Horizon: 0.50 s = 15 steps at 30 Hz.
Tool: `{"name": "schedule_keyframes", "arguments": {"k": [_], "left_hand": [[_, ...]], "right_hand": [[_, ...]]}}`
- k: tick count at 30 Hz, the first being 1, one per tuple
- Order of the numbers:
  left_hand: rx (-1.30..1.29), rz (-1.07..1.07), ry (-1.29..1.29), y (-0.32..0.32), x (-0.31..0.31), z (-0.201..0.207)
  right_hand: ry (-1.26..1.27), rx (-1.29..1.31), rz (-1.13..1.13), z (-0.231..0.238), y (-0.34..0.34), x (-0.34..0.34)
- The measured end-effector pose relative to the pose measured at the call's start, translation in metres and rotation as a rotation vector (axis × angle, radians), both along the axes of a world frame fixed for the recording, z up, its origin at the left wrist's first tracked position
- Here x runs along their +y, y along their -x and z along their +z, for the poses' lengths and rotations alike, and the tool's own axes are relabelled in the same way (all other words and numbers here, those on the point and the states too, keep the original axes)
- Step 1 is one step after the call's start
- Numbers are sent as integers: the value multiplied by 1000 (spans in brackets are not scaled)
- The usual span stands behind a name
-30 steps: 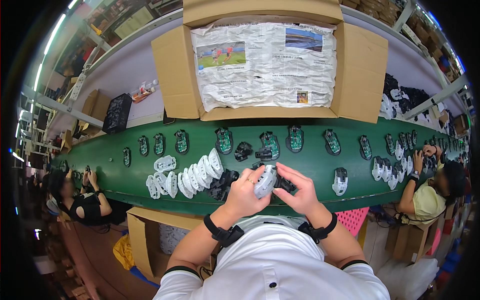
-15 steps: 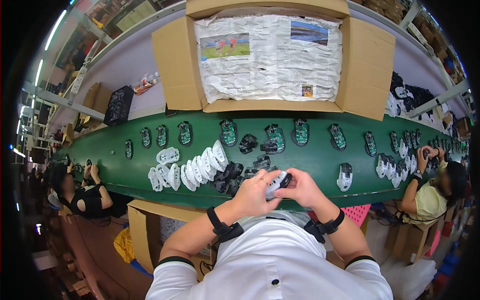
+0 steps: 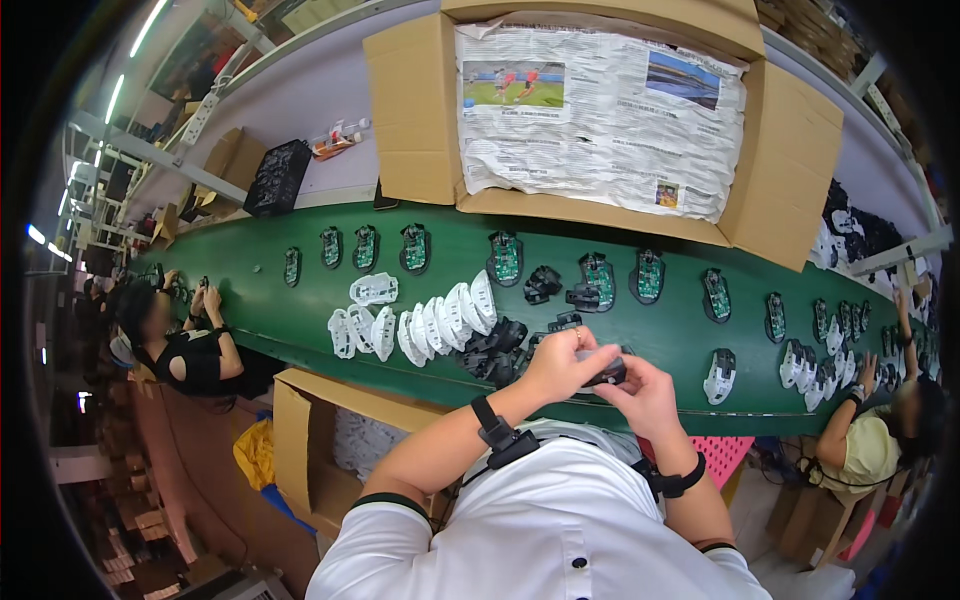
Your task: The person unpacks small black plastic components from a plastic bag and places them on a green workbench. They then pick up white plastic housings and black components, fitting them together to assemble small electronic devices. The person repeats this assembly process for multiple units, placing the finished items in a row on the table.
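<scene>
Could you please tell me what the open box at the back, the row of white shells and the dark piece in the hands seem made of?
Open box: matte brown cardboard, with folded flaps. White shells: probably smooth moulded plastic, thin and alike. Dark piece: perhaps plastic, stiff-edged; mostly covered, finish unclear.

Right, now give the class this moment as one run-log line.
left hand: holding dark part | right hand: holding same part | left of hands: black pieces, white shells | surface: green table
</scene>
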<state>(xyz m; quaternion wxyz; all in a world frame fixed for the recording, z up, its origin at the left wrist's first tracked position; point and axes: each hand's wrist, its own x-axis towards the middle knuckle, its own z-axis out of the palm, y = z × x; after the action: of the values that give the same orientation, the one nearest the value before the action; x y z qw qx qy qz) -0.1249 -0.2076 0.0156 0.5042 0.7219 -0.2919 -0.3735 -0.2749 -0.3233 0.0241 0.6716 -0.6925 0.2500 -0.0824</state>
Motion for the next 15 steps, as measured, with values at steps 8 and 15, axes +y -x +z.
{"name": "schedule_keyframes", "arguments": {"k": [8,15], "left_hand": [[218,313,98,8,-14,-54],[-896,-299,-240,-115,22,-24]], "right_hand": [[-243,-26,-149,-29,-12,-17],[353,405,-264,-87,40,-157]]}}
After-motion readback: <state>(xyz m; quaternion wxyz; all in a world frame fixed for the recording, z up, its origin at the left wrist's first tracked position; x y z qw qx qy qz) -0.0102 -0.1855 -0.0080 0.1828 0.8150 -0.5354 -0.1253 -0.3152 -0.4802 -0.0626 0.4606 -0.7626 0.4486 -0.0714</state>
